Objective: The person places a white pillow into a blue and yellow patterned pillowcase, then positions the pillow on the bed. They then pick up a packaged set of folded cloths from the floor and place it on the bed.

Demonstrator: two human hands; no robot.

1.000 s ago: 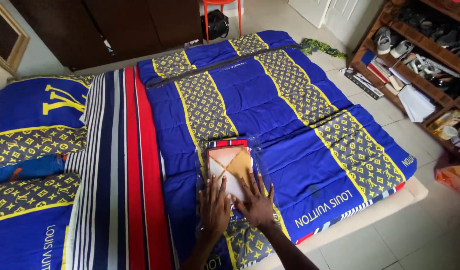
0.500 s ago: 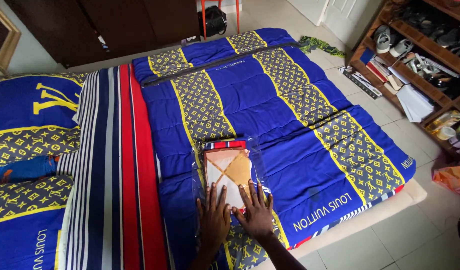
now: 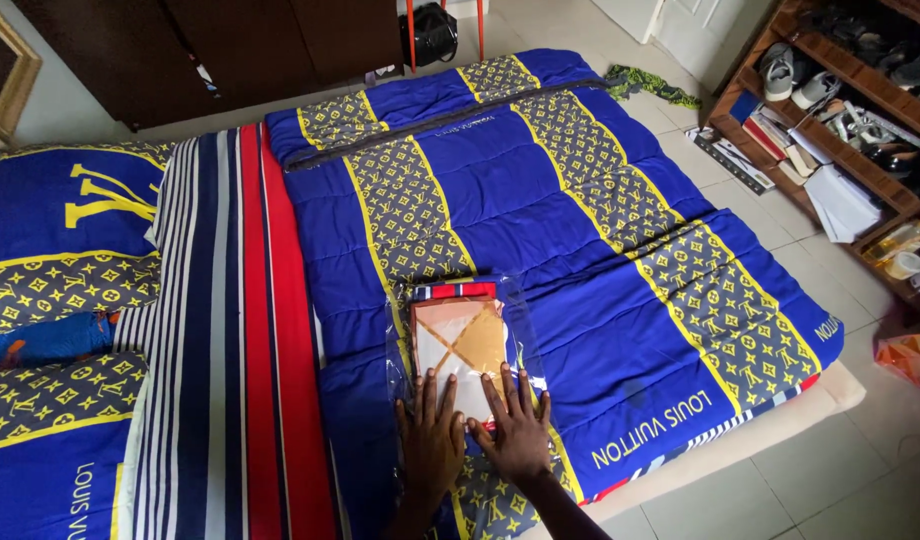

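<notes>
Hands first: left hand and right hand lie flat, fingers spread, pressing the near end of a clear plastic packet (folded cloth inside) on the blue quilt; at two o'clock, beyond the bed, a wooden shelf.

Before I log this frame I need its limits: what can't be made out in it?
Head view only:
- Near end of the clear packet: covered by the left hand and right hand.
- Folded cloth inside: its size and layers are hidden by the fold.
- Both forearms: cut off by the bottom edge.
- Shelf items: too small and partly cut off by the right edge.
- Bag by the wardrobe: cut off by the top edge.
</notes>
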